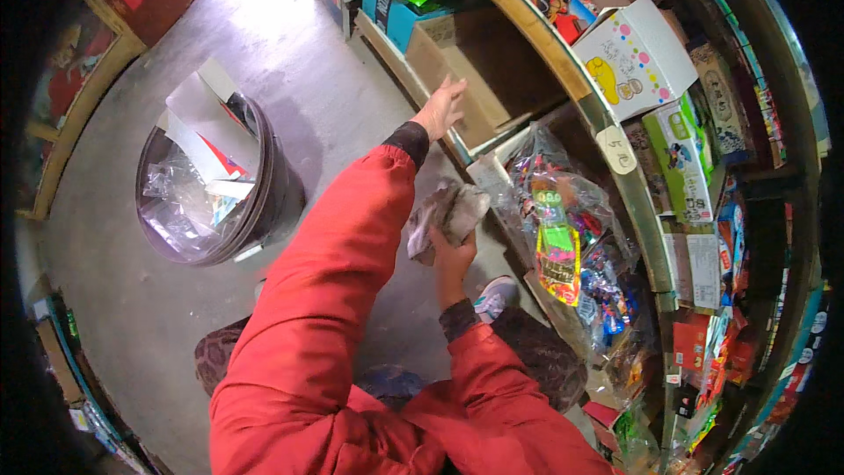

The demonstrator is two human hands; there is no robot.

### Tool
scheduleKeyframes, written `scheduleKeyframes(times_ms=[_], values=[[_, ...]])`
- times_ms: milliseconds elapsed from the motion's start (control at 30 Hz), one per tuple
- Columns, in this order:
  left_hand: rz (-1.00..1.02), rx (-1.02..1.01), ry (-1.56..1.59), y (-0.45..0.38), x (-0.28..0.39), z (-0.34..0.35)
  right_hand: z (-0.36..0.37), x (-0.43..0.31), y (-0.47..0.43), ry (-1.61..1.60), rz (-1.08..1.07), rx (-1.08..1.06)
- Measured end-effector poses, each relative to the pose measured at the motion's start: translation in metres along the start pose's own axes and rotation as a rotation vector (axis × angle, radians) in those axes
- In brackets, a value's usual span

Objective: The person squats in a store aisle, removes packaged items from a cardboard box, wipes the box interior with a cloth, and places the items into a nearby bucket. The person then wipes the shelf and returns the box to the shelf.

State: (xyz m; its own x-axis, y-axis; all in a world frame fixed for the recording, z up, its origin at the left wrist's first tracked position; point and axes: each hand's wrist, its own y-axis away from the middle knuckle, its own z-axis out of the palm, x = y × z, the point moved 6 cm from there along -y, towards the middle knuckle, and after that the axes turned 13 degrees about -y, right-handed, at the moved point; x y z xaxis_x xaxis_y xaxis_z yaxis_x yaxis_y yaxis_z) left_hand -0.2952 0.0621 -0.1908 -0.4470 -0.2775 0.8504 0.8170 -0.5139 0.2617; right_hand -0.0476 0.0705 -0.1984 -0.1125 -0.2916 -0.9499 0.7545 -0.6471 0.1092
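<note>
My left hand (445, 109) reaches out past the shelf edge, beside an open, mostly bare cardboard box (455, 89) on the lower shelf. Its fingers are partly spread and hold nothing visible; whether they touch the box I cannot tell. Lower down, my right hand (453, 257) grips a crumpled greyish-white cloth (461, 211) above the floor. A clear plastic bag (567, 185) with colourful snack packets lies on the same shelf, right of the cloth. Behind the cardboard box stands a blue carton (389, 3) with green packets in it.
To the left on the concrete floor stands a dark round bin (264, 178) full of cardboard and plastic wrap. An upper shelf edge (593, 105) curves past on the right, bearing a white dotted carton (643, 59) and other packaged goods. My shoe (494, 300) is near the lower shelf.
</note>
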Motion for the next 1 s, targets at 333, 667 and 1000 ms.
scheduleKeyframes(times_ms=[333,667,1000], values=[[-0.201,-0.019,-0.539,0.153,-0.004,-0.067,-0.009,0.047,0.032,0.058,0.225,-0.095],[-0.495,0.303,-0.02,0.391,0.022,-0.12,-0.008,0.062,0.108,0.126,0.36,-0.216],[-0.114,0.69,0.357,0.431,0.029,-0.195,-0.026,0.06,0.137,0.112,0.445,-0.241]])
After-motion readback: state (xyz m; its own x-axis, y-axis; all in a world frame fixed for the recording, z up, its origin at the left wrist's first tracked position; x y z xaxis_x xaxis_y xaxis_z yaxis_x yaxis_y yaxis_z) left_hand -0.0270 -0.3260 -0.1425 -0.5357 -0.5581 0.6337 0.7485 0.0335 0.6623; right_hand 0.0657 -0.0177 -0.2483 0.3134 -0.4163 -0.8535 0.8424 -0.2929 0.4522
